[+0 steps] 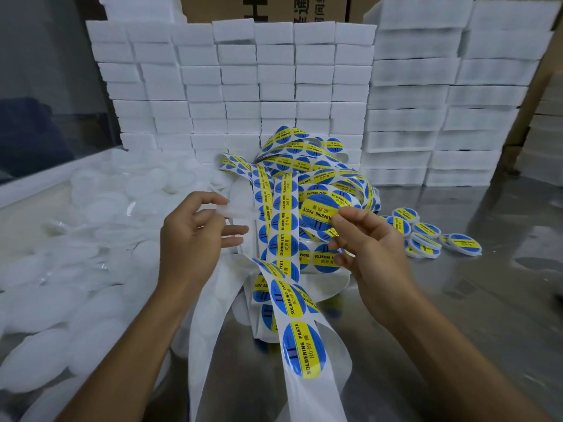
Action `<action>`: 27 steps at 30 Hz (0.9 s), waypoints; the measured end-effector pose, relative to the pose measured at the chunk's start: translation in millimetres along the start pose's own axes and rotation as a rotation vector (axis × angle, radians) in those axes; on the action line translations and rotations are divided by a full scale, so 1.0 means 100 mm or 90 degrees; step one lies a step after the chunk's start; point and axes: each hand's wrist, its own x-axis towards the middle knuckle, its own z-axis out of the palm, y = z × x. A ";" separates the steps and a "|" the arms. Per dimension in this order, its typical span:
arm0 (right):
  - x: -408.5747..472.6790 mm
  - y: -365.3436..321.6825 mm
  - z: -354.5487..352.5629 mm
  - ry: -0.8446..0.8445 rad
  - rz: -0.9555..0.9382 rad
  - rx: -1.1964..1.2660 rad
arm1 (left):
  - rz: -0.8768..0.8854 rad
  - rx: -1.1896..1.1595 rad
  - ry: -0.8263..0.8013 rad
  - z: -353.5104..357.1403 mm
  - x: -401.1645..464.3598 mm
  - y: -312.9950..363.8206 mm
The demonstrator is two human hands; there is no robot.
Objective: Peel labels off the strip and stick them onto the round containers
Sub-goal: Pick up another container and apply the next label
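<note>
Label strips (283, 214) mid-table, blank containers (76, 239) left, labelled containers (426, 236) right.

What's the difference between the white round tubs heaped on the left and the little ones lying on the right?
The heaped containers on the left are plain white with no sticker; the finished containers on the right each carry a blue and yellow label. The left ones form a big loose pile, while the right ones are a small cluster of a few, overlapping on the metal table. Both are round, shallow and white.
</note>
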 end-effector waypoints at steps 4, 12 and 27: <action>-0.01 -0.02 0.02 -0.021 0.018 0.022 | -0.055 -0.124 -0.084 0.05 -0.05 0.08; -0.03 -0.02 0.02 -0.013 0.004 -0.008 | -0.086 -0.116 -0.069 0.12 -0.09 0.08; -0.06 -0.03 0.05 -0.071 -0.002 0.009 | -0.153 -0.205 -0.072 0.14 -0.09 0.09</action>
